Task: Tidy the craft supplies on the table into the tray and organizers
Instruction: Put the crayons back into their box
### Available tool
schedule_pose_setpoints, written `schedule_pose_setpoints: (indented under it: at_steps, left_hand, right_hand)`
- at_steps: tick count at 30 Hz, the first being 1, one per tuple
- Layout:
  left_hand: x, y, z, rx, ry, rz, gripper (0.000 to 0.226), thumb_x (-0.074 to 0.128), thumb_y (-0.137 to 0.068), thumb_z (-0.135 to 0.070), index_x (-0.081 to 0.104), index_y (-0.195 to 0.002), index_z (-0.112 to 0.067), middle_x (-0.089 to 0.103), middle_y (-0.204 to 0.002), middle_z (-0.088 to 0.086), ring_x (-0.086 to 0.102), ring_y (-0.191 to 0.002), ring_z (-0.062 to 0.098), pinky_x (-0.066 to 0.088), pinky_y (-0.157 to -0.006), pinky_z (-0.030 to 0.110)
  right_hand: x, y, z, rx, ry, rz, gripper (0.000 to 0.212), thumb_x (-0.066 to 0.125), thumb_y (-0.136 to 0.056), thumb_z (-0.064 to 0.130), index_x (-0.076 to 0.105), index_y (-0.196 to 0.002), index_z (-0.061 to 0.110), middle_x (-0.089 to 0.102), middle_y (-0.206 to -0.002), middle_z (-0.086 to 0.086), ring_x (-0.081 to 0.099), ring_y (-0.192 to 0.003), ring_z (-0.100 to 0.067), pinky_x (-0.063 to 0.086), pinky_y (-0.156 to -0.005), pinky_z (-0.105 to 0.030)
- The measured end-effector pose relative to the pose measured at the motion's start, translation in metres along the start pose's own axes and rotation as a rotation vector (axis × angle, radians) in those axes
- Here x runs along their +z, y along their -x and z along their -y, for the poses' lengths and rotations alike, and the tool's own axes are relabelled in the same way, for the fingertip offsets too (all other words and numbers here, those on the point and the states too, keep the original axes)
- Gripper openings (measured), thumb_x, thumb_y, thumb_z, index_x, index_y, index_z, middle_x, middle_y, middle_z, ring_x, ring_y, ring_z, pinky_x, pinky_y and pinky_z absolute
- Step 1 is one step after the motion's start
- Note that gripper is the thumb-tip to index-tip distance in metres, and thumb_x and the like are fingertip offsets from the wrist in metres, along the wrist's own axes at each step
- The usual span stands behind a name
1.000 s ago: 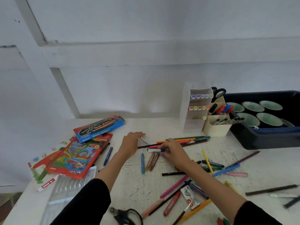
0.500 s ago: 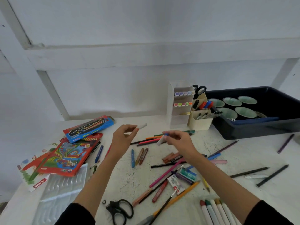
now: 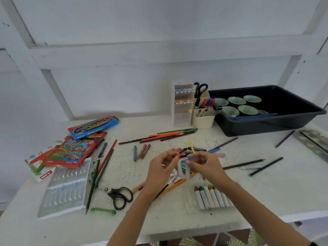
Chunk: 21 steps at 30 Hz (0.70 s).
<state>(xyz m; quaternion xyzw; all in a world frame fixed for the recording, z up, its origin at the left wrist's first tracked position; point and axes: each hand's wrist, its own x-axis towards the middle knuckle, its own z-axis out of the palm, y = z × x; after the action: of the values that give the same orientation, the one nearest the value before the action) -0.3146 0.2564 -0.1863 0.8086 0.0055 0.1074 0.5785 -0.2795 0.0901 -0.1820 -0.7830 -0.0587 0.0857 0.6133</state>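
Looking down from the head view, the left hand pinches a pale stick in curled fingers. The right hand pinches a second pale stick just beside it. Both are above loose pencils mid-table, and blur hides what the sticks are. The white tiered organizer and cream pot stand at the back, well apart from the hands, beside the dark tray. To do this well, I would gather both sticks into one firm pinch, lift them clear of the row of crayons, and aim for a free slot.
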Motion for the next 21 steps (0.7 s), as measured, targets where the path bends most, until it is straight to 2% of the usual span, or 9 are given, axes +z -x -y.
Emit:
schedule_pose_setpoints:
  at_steps: [2,4,6,9,11,14,17,19,21]
  left_hand:
    - [0.012,0.014,-0.002,-0.051,-0.015,0.024,0.016,0.06,-0.091,-0.018,0.068,-0.104,-0.016,0.069,-0.093,-0.003,0.066,-0.074,0.014,0.056,-0.066,0.028]
    - [0.021,0.025,-0.002,-0.107,-0.026,0.036,0.014,0.06,-0.091,-0.019,0.067,-0.103,-0.017,0.068,-0.081,0.0,0.064,-0.068,0.011,0.056,-0.064,0.026]
    - [0.029,0.035,-0.001,-0.108,-0.107,0.039,0.013,0.063,-0.089,-0.024,0.069,-0.098,-0.017,0.068,-0.073,0.0,0.062,-0.062,0.007,0.05,-0.06,0.018]
    - [0.039,0.047,0.003,-0.135,-0.176,0.051,0.016,0.065,-0.087,-0.026,0.071,-0.096,-0.015,0.068,-0.07,0.0,0.063,-0.064,0.009,0.051,-0.063,0.024]
    - [0.043,0.052,0.004,-0.16,-0.21,0.052,0.017,0.064,-0.088,-0.024,0.067,-0.101,-0.013,0.067,-0.074,0.003,0.064,-0.069,0.013,0.052,-0.067,0.028]
    - [0.046,0.057,0.001,-0.156,-0.251,0.049,0.015,0.059,-0.091,-0.019,0.061,-0.106,-0.015,0.062,-0.077,0.003,0.063,-0.074,0.016,0.051,-0.069,0.028]
    - [0.049,0.06,-0.001,-0.134,-0.331,0.023,0.018,0.058,-0.091,-0.018,0.062,-0.109,-0.015,0.058,-0.078,-0.001,0.054,-0.067,0.006,0.043,-0.062,0.014]
    - [0.053,0.062,-0.002,-0.116,-0.392,0.025,0.022,0.058,-0.092,-0.018,0.063,-0.113,-0.017,0.06,-0.09,0.0,0.05,-0.065,0.0,0.04,-0.063,0.009]
    - [0.056,0.066,-0.003,-0.108,-0.432,0.033,0.026,0.056,-0.092,-0.019,0.062,-0.118,-0.018,0.059,-0.109,0.005,0.056,-0.075,0.001,0.043,-0.072,0.011]
  right_hand:
    - [-0.005,0.014,-0.007,-0.007,0.061,0.006,0.018,0.075,-0.078,0.014,0.067,-0.094,0.017,0.072,-0.074,-0.007,0.07,-0.069,-0.016,0.057,-0.065,-0.024]
    - [-0.007,0.024,-0.015,-0.018,0.093,0.009,0.019,0.076,-0.076,0.017,0.067,-0.093,0.017,0.072,-0.072,-0.005,0.07,-0.068,-0.016,0.058,-0.066,-0.027]
    - [-0.01,0.032,-0.02,-0.046,0.132,0.008,0.019,0.077,-0.075,0.018,0.068,-0.092,0.015,0.072,-0.071,-0.005,0.069,-0.067,-0.015,0.058,-0.065,-0.026]
    - [-0.01,0.041,-0.029,-0.093,0.192,0.017,0.018,0.079,-0.074,0.018,0.07,-0.089,0.015,0.07,-0.071,-0.001,0.066,-0.066,-0.01,0.055,-0.063,-0.021]
    - [-0.01,0.045,-0.034,-0.104,0.207,0.025,0.016,0.078,-0.075,0.016,0.07,-0.089,0.017,0.069,-0.072,0.0,0.063,-0.064,-0.005,0.052,-0.061,-0.017]
    - [-0.013,0.049,-0.038,-0.107,0.205,0.048,0.016,0.074,-0.079,0.014,0.069,-0.091,0.023,0.069,-0.077,0.001,0.063,-0.071,-0.009,0.053,-0.066,-0.018]
    - [-0.016,0.051,-0.039,-0.143,0.237,0.122,0.023,0.075,-0.078,0.014,0.068,-0.093,0.03,0.069,-0.082,0.006,0.064,-0.075,-0.008,0.053,-0.068,-0.018]
    - [-0.016,0.052,-0.041,-0.161,0.253,0.163,0.026,0.075,-0.078,0.014,0.067,-0.095,0.031,0.069,-0.085,0.007,0.064,-0.076,-0.007,0.052,-0.068,-0.017]
    - [-0.015,0.053,-0.044,-0.177,0.281,0.159,0.026,0.074,-0.079,0.015,0.067,-0.1,0.027,0.067,-0.089,0.007,0.063,-0.077,-0.008,0.051,-0.069,-0.016]
